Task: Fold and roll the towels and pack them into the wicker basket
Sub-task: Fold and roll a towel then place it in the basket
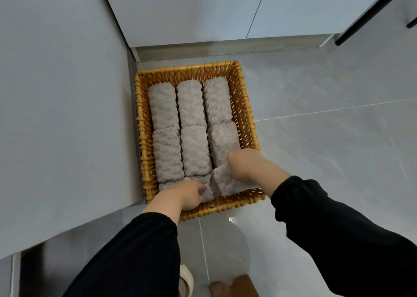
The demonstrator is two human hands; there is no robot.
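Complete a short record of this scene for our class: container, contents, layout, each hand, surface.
container: wicker basket, rectangular, open top
contents: grey rolled towels
layout: six rolls lying in three columns of two, with more towel at the near end
left: left hand on the near-left towel, fingers curled into it; grip unclear
right: right hand grips the near-right towel, which looks looser than the rolls
surface: tiled floor
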